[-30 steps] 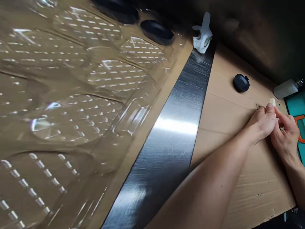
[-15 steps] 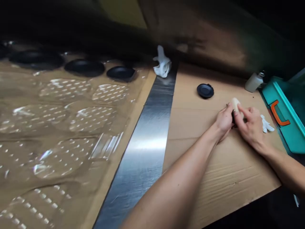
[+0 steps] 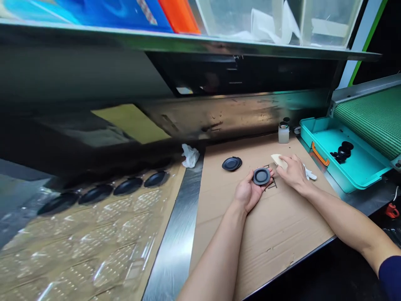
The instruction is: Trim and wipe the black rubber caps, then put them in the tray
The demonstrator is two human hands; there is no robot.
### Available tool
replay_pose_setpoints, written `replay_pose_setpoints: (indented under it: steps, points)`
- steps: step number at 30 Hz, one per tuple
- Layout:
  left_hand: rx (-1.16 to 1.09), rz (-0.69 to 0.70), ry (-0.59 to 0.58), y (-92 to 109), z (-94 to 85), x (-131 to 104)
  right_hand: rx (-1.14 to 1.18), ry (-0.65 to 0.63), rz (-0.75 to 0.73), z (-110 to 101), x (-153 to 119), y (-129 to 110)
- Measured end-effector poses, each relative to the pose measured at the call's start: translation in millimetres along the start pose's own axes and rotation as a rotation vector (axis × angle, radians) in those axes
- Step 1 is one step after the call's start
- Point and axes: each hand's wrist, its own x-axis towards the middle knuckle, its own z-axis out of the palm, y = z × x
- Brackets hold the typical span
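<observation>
A small round black part (image 3: 261,176) with a raised rim rests in my left hand (image 3: 247,193), palm up, fingers curled round its edge. My right hand (image 3: 292,170), just right of it, pinches a cream-coloured pad (image 3: 278,160) apart from the part. On the cardboard sheet (image 3: 250,238), up and left of my left hand, lies another round black part (image 3: 232,163). A crumpled white glove or cloth (image 3: 309,173) is partly hidden behind my right hand.
Clear plastic trays (image 3: 119,238) with several black discs (image 3: 128,186) are at left. A white cloth (image 3: 190,156), a bottle (image 3: 283,133) and a turquoise bin (image 3: 347,177) holding black parts surround the cardboard. A green conveyor (image 3: 372,117) stands at right; a shelf edge (image 3: 219,46) runs above.
The view has tilted up and shifted, showing the shelf and conveyor. My hands have separated: the black part now shows in my left hand, and the pad is held away in my right.
</observation>
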Motion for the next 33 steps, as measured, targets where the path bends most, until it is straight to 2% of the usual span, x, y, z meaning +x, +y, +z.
replay_pose_setpoints:
  steps: [4,8,10,12,14,16,20,24,27,30,33]
  points:
    - [0.004,0.035,0.003,0.3,0.0,1.3,0.224,0.006,0.025,-6.2,5.5,5.3]
    - [0.028,0.068,-0.004,-1.6,0.3,2.1,0.549,-0.186,0.144,0.4,2.7,-5.6]
    - [0.049,0.085,0.005,-3.9,0.1,3.0,0.594,-0.253,0.174,5.7,-4.0,-13.4]
    - [0.066,0.104,0.007,-7.3,-1.6,4.5,0.504,-0.232,0.091,11.2,-13.5,-21.6]
    - [0.073,0.134,0.001,-11.2,-4.9,6.3,0.311,-0.205,-0.073,14.9,-22.3,-29.7]
    - [0.079,0.173,-0.01,-14.8,-9.3,8.0,0.117,-0.241,-0.167,15.7,-26.7,-37.6]
    - [0.118,0.189,-0.044,-18.8,-16.5,10.1,-0.098,-0.316,-0.014,12.0,-23.3,-51.1]
    - [0.097,0.177,-0.06,-19.0,-17.4,10.1,-0.139,-0.352,-0.028,10.8,-19.9,-57.6]
    - [0.099,0.176,-0.025,-19.0,-16.1,10.1,-0.155,-0.358,0.026,9.4,-18.0,-56.2]
    - [0.087,0.162,-0.037,-19.8,-16.0,10.8,-0.13,-0.371,-0.025,6.3,-17.2,-53.0]
    - [0.088,0.178,-0.031,-19.9,-18.0,11.7,-0.151,-0.363,0.057,3.9,-18.8,-51.9]
